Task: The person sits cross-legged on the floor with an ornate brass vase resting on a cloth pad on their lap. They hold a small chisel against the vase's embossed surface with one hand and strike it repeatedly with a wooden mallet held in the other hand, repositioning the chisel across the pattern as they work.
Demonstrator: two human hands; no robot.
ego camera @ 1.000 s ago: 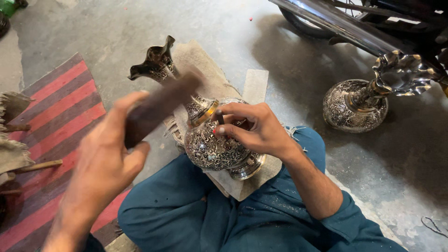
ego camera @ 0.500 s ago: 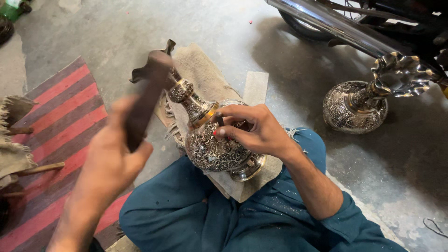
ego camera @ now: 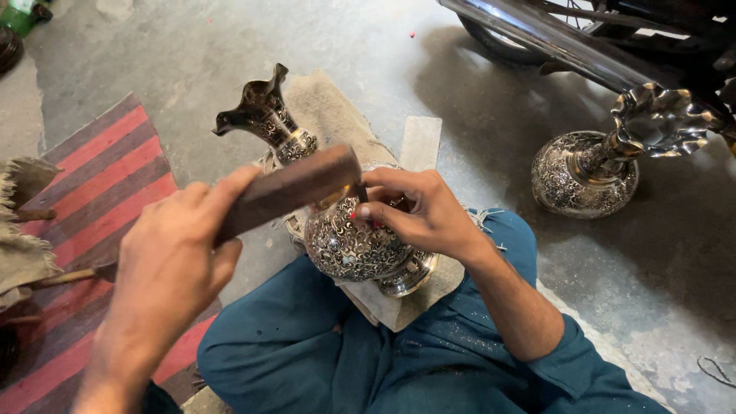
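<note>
The left hand [ego camera: 165, 261] is wrapping tightly around a brown wooden block [ego camera: 287, 192], fingers closed over its near end while its far end is meeting the top of a small chisel [ego camera: 360, 193]. The right hand [ego camera: 418, 211] is pinching that chisel between thumb and fingertips, closed on it, with the tip resting on the shoulder of the engraved metal vase [ego camera: 349, 230]. The vase is lying tilted on a grey cloth pad [ego camera: 414, 295] spread across the lap, over teal trousers [ego camera: 322, 360], its foot pointing toward the near edge of the pad and its flared, ruffled mouth reaching past the far edge.

To do this stroke well, I judge that the chisel should be sitting steady on the line being cut, the block landing squarely on its head, and the blows staying light, since the surface is curved and the tip could be skidding across the finished pattern.

At the left, a red striped mat [ego camera: 92, 199] is lying on the concrete floor [ego camera: 192, 46]. Farther off at the right, a second engraved vase [ego camera: 586, 172] is standing upright beside a dark vehicle [ego camera: 613, 38].
</note>
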